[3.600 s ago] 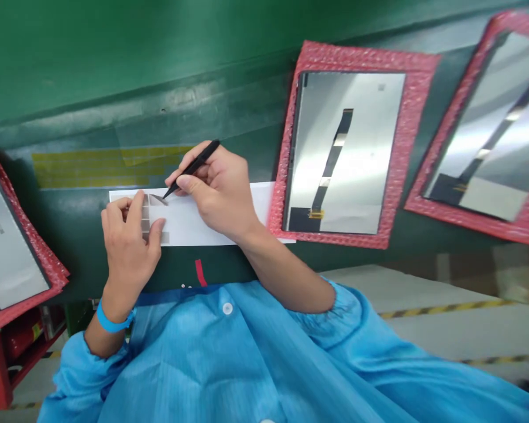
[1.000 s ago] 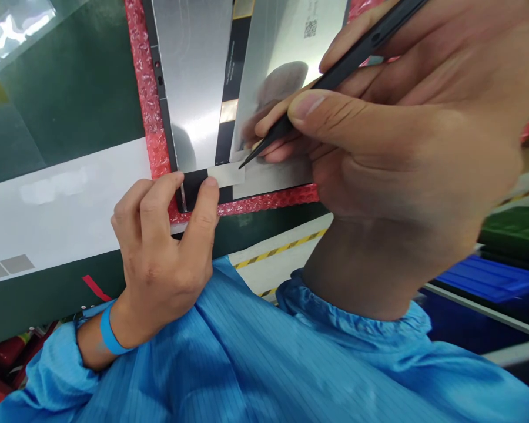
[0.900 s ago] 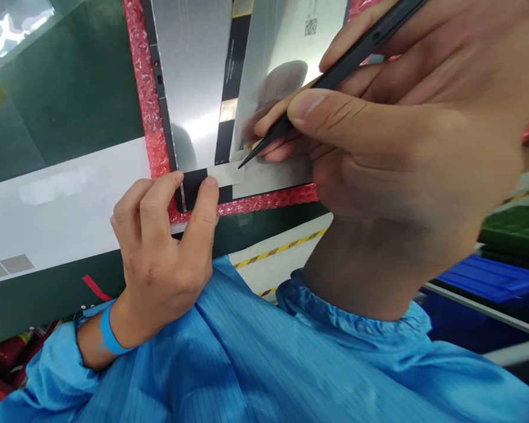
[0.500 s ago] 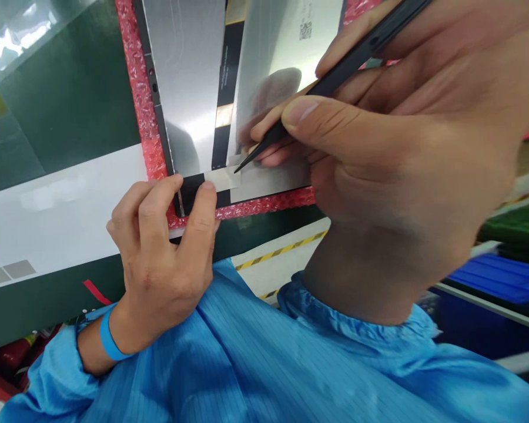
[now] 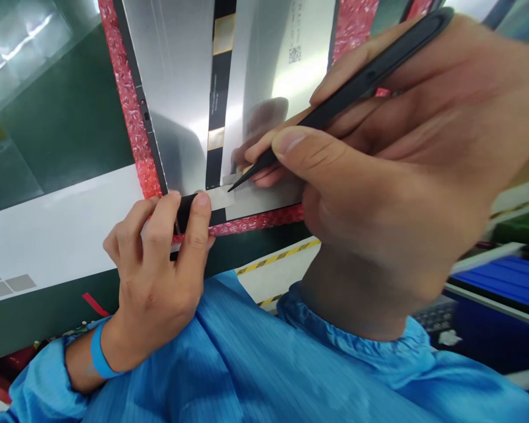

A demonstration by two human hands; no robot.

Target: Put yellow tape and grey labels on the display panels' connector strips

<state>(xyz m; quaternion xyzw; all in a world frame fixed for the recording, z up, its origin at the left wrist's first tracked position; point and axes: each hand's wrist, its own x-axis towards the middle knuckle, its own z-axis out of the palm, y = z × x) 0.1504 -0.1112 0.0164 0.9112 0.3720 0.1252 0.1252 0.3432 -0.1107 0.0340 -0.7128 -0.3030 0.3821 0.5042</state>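
Note:
My right hand (image 5: pixel 379 153) grips a pair of black pointed tweezers (image 5: pixel 335 103). Their tip touches or hovers just over a pale strip of tape (image 5: pixel 219 198) near the bottom edge of a silvery flat panel (image 5: pixel 176 76), which looks like the back of a display. My left hand (image 5: pixel 158 264) holds the panel's lower left corner, with one fingertip on the tape's left end and the thumb partly hidden below the edge. A black band with gold patches (image 5: pixel 219 88) runs up the panel's middle. A clear film piece (image 5: pixel 232 178) lies by the tweezers' tip.
Pink bubble wrap (image 5: pixel 126 94) lies under the panel on a dark green table mat (image 5: pixel 88 123). To the left are a white sheet (image 5: pixel 62 217) and clear plastic (image 5: pixel 22 47). Blue bins (image 5: pixel 502 282) stand at the lower right, beyond yellow-black floor tape (image 5: pixel 282 255).
The panel and the tape sit slightly lower and farther left in view, and both hands shift with them. The tweezers' tip stays at the tape's right part.

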